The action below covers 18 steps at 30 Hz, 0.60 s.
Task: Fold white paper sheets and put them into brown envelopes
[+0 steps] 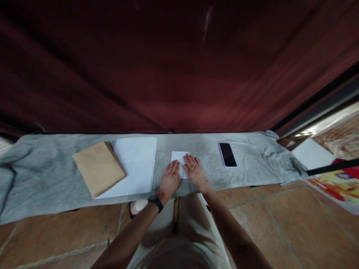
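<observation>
A small folded white paper (179,157) lies on a grey cloth (50,175) spread over the floor. My left hand (169,179) rests flat with fingers stretched out, its fingertips on the paper's left lower edge. My right hand (195,170) also lies flat and open, pressing the paper's right lower part. A black band sits on my left wrist. Nothing is gripped by either hand.
Left of my hands lie a stack of white sheets (134,164) and a brown envelope (98,168) overlapping it. A dark phone (227,154) lies to the right. A dark red curtain (179,63) hangs behind. Another white sheet (312,154) and colourful print lie far right on tiles.
</observation>
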### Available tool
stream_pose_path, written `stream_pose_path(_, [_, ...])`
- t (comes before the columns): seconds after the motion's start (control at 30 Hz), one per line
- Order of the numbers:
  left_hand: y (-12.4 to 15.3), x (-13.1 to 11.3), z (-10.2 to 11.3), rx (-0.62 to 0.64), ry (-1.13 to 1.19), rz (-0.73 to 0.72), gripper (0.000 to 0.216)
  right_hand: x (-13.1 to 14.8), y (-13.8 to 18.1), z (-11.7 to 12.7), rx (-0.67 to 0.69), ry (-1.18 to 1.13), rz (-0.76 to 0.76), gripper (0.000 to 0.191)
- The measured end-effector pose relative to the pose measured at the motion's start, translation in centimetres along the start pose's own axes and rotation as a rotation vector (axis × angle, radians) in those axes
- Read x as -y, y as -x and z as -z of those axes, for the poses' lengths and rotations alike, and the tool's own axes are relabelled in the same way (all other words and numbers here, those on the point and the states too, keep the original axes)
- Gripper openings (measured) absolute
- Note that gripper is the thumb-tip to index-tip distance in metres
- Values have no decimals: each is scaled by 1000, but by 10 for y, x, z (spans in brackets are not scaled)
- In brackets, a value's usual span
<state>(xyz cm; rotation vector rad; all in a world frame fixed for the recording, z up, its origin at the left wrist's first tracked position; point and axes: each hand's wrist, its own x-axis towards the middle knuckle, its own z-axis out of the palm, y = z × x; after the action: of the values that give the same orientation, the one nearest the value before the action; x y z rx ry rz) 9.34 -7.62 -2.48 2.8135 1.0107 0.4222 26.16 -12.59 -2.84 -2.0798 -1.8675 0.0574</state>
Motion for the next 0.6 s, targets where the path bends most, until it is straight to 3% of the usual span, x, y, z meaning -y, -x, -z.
stream_pose_path(0.4, [14,3,-3,-136,88,148,50,-9,15,1,-47,4,-58,50])
stream_pose_path(0.6, [3,11,-5,-194,242,248,53,-2,-4,7,-28,-40,-183,46])
